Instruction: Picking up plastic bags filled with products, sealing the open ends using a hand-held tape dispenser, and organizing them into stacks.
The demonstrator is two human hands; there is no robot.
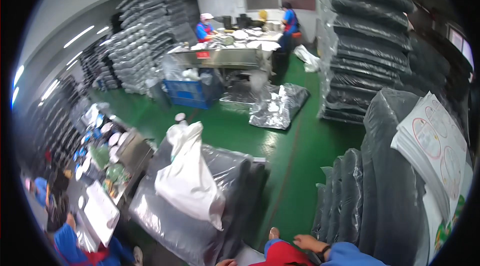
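Observation:
My right hand (311,243) reaches in from the lower edge in a blue sleeve, with a dark band at the wrist. Its fingers are loosely stretched out and hold nothing I can see. The nearest things to it are upright grey plastic-wrapped packs (345,193) on the right. Only a bit of my left hand (227,262) shows at the bottom edge, so its grip is hidden. Beside it lies a pale sheet-like thing (248,256), cut off by the frame. A white sack (187,181) rests on a wrapped grey bundle (172,228) ahead and left.
A co-worker (70,241) stands at a cluttered bench (132,158) on the left. Two people work at a far table (220,58). A blue crate (185,94) and plastic sheeting (277,116) lie ahead. Tall wrapped stacks (365,41) and white printed sacks (432,141) stand right.

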